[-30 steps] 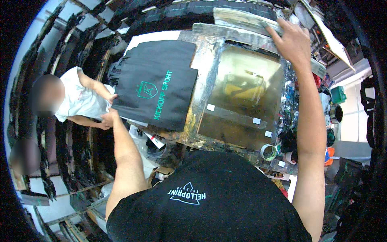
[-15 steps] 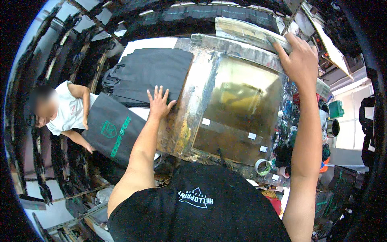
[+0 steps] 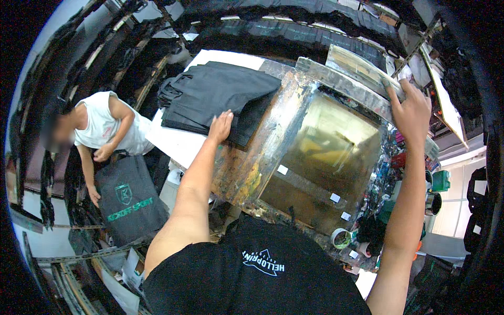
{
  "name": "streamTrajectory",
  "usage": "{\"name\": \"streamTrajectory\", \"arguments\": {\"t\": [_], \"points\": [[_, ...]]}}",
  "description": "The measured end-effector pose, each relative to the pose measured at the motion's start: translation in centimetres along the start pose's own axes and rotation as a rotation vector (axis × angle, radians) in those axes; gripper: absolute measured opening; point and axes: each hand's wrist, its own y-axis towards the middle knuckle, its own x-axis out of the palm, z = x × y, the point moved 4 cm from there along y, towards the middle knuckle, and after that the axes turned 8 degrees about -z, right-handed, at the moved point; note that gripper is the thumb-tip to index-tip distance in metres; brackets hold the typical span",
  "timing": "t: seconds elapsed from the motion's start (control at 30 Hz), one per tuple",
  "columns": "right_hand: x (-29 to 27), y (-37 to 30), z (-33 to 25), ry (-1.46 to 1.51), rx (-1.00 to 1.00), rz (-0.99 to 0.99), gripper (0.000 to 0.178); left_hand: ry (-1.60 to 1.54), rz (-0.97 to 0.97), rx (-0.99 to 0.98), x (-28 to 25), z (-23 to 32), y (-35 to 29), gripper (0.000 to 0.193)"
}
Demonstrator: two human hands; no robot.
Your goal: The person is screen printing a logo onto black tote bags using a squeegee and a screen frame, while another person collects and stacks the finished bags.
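My left hand (image 3: 221, 126) is at the near edge of a stack of flat black fabric bags (image 3: 210, 94). Its fingers are drawn together on the top bag, whose right side curls up off the pile. At the far right, my right hand (image 3: 412, 107) is closed around the end of a long squeegee (image 3: 359, 68) lying along the far rail of a paint-stained screen-printing frame (image 3: 289, 126). A yellowish mesh (image 3: 331, 147) fills the frame, with small white patches on its near part. The frame lies flat beside the stack.
On the left a co-worker (image 3: 113, 123) in a white sleeveless top holds a black bag with a green print (image 3: 128, 199). Right of the frame stand open cans (image 3: 433, 203), a green container (image 3: 441, 181) and a tape roll (image 3: 341, 239). Racks with black bags (image 3: 252, 34) surround the table.
My left hand has gone from spread flat on the stack to closed at its edge, and the top bag's side has lifted. The co-worker has drawn the printed bag away from the table.
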Motion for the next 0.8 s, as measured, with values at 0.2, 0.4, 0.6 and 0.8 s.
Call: {"name": "streamTrajectory", "arguments": {"t": [0.2,0.4,0.6,0.8], "points": [[-0.3,-0.9,0.0,-0.048,0.051,-0.019,0.051,0.376,-0.680,0.224,-6.0,21.0,2.6,0.051],[0.0,-0.1,0.3,-0.016,0.004,0.039,0.057,0.019,-0.441,0.333,5.4,34.1,-3.5,0.096],[0.3,-1.6,0.3,-0.082,0.030,-0.021,0.056,0.174,-0.462,0.576,9.2,33.7,-9.5,0.119],[-1.7,0.5,0.5,0.118,0.070,-0.042,0.072,0.074,-0.510,0.752,12.3,42.0,-7.7,0.119]]}}
